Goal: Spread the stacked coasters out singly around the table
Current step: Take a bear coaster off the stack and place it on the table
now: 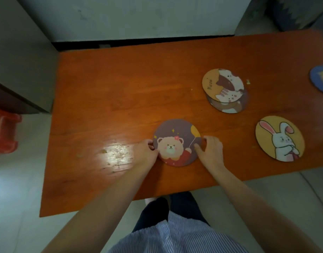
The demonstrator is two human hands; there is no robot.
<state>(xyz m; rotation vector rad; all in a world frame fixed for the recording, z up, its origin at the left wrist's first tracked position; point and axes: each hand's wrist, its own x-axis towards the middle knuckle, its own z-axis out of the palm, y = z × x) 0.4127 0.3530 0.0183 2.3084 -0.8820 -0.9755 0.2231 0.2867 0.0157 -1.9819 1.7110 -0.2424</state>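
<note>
A round purple coaster with a bear picture (175, 141) lies flat near the front middle of the orange table (111, 92). My left hand (148, 150) grips its left edge and my right hand (211, 150) grips its right edge, thumb on top. Farther back right, a yellow cat coaster (223, 84) rests on top of another purple coaster (230, 106), the two slightly offset. A yellow rabbit coaster (279, 140) lies alone at the right. A blue coaster (321, 79) is cut off by the right frame edge.
A red plastic stool (4, 134) stands on the floor left of the table. A grey cabinet or wall runs behind the table's far edge. A bright light glare sits on the table's left front. My legs show below the near edge.
</note>
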